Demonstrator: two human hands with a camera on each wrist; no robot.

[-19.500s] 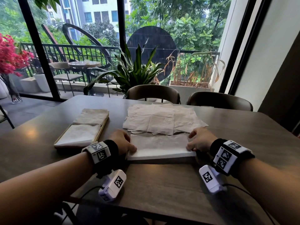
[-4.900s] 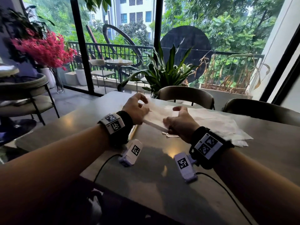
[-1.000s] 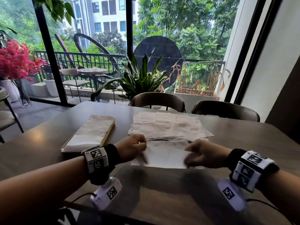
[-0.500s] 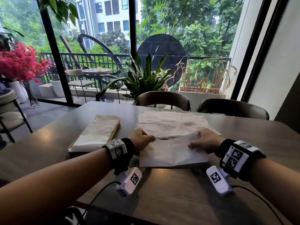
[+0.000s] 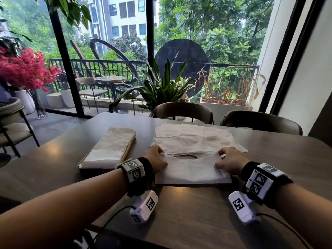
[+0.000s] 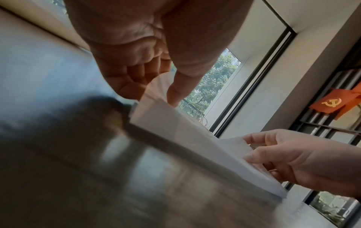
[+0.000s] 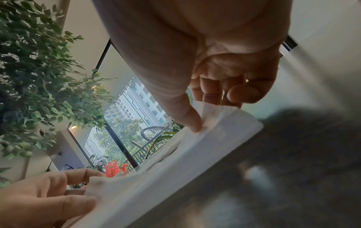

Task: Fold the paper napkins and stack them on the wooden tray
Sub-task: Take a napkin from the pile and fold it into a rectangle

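Observation:
A white paper napkin lies in front of me on the dark table, its far edge lifted off the surface. My left hand pinches the far left corner of the napkin between thumb and fingers. My right hand pinches the far right corner of the napkin in the same way. Behind it lies a pile of unfolded napkins. The wooden tray sits to the left with folded napkins stacked on it.
Two brown chairs stand at the table's far edge, with a green plant behind them. Another chair and red flowers are off to the left. Glass windows run along the back.
Both hands have moved to the napkin's far corners and lifted its far edge, bringing it toward me. The head view has shifted slightly.

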